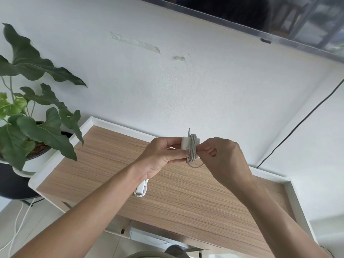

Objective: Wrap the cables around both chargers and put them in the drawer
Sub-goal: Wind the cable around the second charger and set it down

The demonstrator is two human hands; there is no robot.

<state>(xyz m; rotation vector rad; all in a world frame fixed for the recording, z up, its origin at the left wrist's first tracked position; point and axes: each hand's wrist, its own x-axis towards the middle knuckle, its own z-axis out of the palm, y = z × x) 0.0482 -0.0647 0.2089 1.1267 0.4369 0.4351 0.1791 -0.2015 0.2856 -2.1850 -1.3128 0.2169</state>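
A white square charger (186,144) is held above the wooden cabinet top (115,164), with its grey cable (193,149) wound round it in several turns. My left hand (160,155) grips the charger's left side. My right hand (223,157) pinches the cable at the charger's right edge, and a small loose loop hangs below. A second white charger (141,189) with its cable wrapped round it lies on the cabinet top, partly hidden under my left forearm. A drawer (149,237) stands slightly open under the front edge.
A potted plant (28,118) with large leaves stands at the left on a dark stand. A black cable (297,125) runs down the white wall at the right. White cables (16,226) trail on the floor at the lower left.
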